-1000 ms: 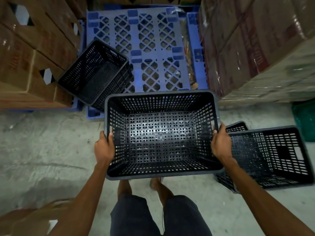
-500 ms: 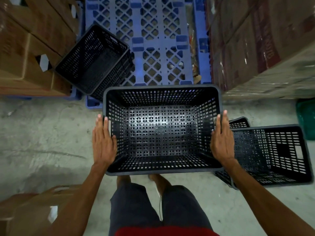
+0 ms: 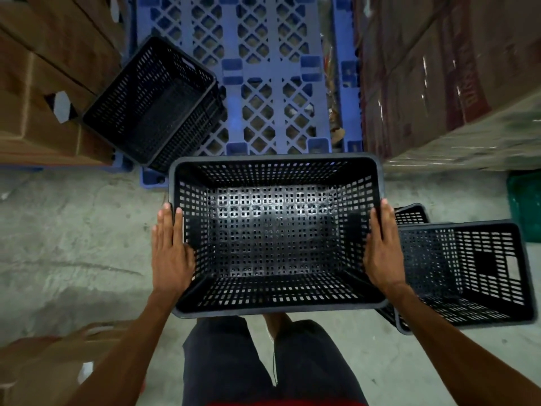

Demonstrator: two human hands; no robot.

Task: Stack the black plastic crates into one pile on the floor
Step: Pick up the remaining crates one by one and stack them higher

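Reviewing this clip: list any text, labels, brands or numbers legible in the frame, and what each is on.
None can be read.
Wrapped cartons on the right: dark red print, too blurred to read.
Brown boxes on the left: no legible text.
Black crate between the hands, blue pallet: no visible markings.

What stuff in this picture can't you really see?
All in the head view:
- Feet: hidden under the middle crate held between the left hand and right hand.
- Small crate: mostly behind the right crate.
- Green thing: cut off by the right edge.
- Box, bottom left: blurred, cut off.
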